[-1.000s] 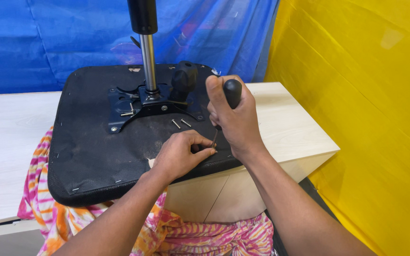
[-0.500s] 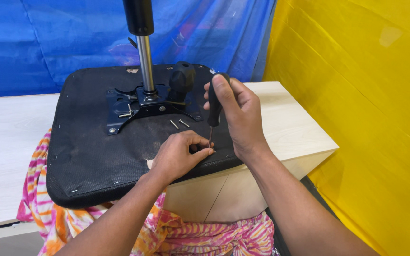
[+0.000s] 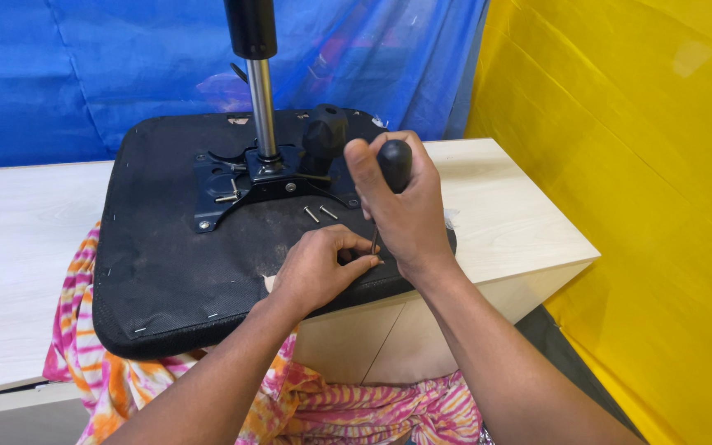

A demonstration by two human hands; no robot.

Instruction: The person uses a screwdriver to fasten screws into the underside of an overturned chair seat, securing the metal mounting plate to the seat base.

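An upturned black chair seat (image 3: 166,264) lies on a pale wooden table (image 3: 18,247), with its metal mounting plate (image 3: 241,189) and a chrome gas-lift column (image 3: 261,107) standing up from it. My right hand (image 3: 401,210) grips the black handle of a screwdriver (image 3: 393,165), held upright with its thin shaft pointing down at the seat. My left hand (image 3: 319,268) rests on the seat right beside the shaft's tip, fingers pinched around the spot where it meets the seat. Two loose screws (image 3: 320,213) lie on the seat just behind my hands.
A pink, orange and white patterned cloth (image 3: 84,363) hangs under the seat over the table's front edge. Blue sheeting (image 3: 84,66) covers the back, yellow sheeting (image 3: 644,165) the right. A black knob (image 3: 327,132) sticks up next to the column.
My right hand has shifted its grip on the screwdriver handle, which now shows above the fingers. The left hand stays pinched at the tip. The view has drifted slightly.
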